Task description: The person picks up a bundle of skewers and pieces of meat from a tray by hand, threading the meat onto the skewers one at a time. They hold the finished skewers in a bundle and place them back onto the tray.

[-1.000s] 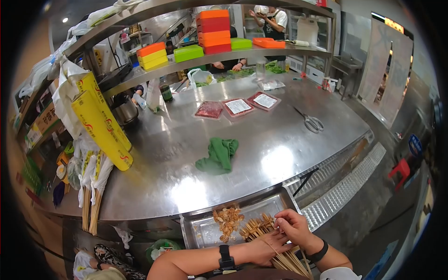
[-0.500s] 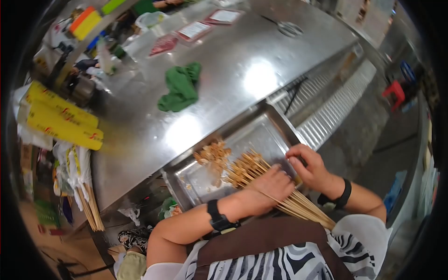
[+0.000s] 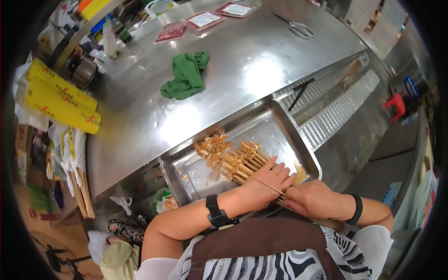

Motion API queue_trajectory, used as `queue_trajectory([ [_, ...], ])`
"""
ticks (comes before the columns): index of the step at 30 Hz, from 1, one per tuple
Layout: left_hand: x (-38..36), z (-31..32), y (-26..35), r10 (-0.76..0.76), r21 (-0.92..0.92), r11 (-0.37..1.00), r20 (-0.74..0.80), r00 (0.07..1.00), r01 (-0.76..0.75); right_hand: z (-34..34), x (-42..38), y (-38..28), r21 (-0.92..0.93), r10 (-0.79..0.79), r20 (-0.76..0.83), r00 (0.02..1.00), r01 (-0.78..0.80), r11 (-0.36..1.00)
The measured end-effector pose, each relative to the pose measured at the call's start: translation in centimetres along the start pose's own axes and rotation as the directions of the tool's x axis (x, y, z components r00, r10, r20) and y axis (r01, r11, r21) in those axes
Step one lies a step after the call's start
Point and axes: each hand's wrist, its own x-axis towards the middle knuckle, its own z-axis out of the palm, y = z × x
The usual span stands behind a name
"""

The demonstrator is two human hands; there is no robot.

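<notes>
A bundle of bamboo skewers (image 3: 246, 162) with brown food pieces at the far ends lies slantwise over a metal tray (image 3: 304, 148). My left hand (image 3: 267, 185) rests across the middle of the sticks, its fingers closed over them. One stick runs over the back of this hand. Just to the right, my right hand (image 3: 311, 199) is curled around the bare sticks, close against the left fingertips; its palm side is hidden. Loose brown pieces (image 3: 213, 148) sit in a pile in the tray, left of the skewer tips.
Beyond the tray is a steel table (image 3: 224, 74) with a green cloth (image 3: 186, 74), scissors (image 3: 301, 31) and flat packs of red meat (image 3: 204, 20). At the left are yellow rolls (image 3: 63, 109) and wrapped bundles of sticks (image 3: 79, 186). A red stool (image 3: 395, 108) stands at the right.
My right hand has come down from the tray's right rim onto the sticks beside my left hand. My left hand stays on the bundle. The view has shifted slightly.
</notes>
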Motion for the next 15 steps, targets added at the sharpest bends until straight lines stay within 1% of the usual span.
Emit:
queue_trajectory([
  [1, 0.0, 0.1, 0.0, 0.002, 0.009, 1.000, -0.029, 1.000, -0.002, -0.2, 0.0, -0.2, -0.008, -0.016, 0.016, 1.000, 0.016, 1.000],
  [2, -0.1, 0.4, -0.1, -0.015, 0.011, 1.000, -0.044, 0.999, 0.016, -0.5, 0.1, -0.4, 0.088, 0.009, 0.037, 0.999, -0.012, 0.996],
  [3, -0.2, 0.8, -0.2, 0.017, 0.048, 0.999, -0.114, 0.993, -0.011, -0.7, 0.3, -0.4, 0.179, 0.034, 0.058, 0.998, -0.044, 0.983],
  [4, -0.1, 1.3, -0.2, 0.052, 0.085, 0.996, -0.180, 0.982, -0.037, -0.9, 0.4, -0.3, 0.167, 0.022, 0.068, 0.997, -0.033, 0.985],
  [6, 0.0, 2.2, -0.2, 0.029, 0.071, 0.997, -0.214, 0.976, -0.014, -1.3, 0.7, -0.2, 0.360, 0.038, 0.017, 0.999, -0.042, 0.932],
  [7, 0.0, 2.4, -0.1, 0.019, 0.051, 0.999, -0.152, 0.988, -0.012, -1.6, 1.0, -0.4, 0.351, 0.026, 0.019, 0.999, -0.031, 0.936],
  [8, -0.1, 2.4, -0.1, 0.011, 0.035, 0.999, -0.090, 0.996, -0.008, -2.0, 1.4, -0.6, 0.403, 0.030, 0.022, 0.999, -0.036, 0.914],
  [9, -0.1, 2.2, -0.4, 0.064, 0.124, 0.991, -0.032, 0.997, -0.059, -2.6, 1.9, -0.8, 0.451, 0.030, 0.023, 0.999, -0.037, 0.892],
  [10, 0.1, 3.4, -0.6, 0.054, 0.149, 0.988, -0.046, 0.997, -0.047, -2.9, 2.6, -0.7, 0.432, 0.009, 0.016, 1.000, -0.015, 0.902],
  [11, 0.5, 5.6, -0.9, 0.013, -0.124, 0.992, -0.164, 0.986, -0.033, -3.1, 3.4, -0.6, 0.413, 0.035, -0.008, 0.999, -0.029, 0.910],
  [12, 0.7, 6.9, -1.0, -0.052, -0.386, 0.921, -0.271, 0.961, -0.059, -3.4, 4.2, -0.5, 0.393, 0.059, -0.033, 0.998, -0.042, 0.918],
  [13, 0.6, 6.7, -0.8, 0.039, -0.155, 0.984, -0.310, 0.950, -0.091, -3.8, 5.2, -0.7, 0.496, 0.142, -0.067, 0.988, -0.090, 0.864],
  [14, 0.5, 6.1, -0.6, 0.129, 0.083, 0.991, -0.324, 0.937, -0.108, -5.2, 6.2, -1.6, 0.542, 0.211, -0.092, 0.973, -0.129, 0.831],
  [15, 0.2, 4.4, 0.2, 0.100, 0.115, 0.991, -0.230, 0.968, -0.075, -6.3, 7.2, -1.7, 0.574, 0.278, -0.125, 0.953, -0.159, 0.804],
])
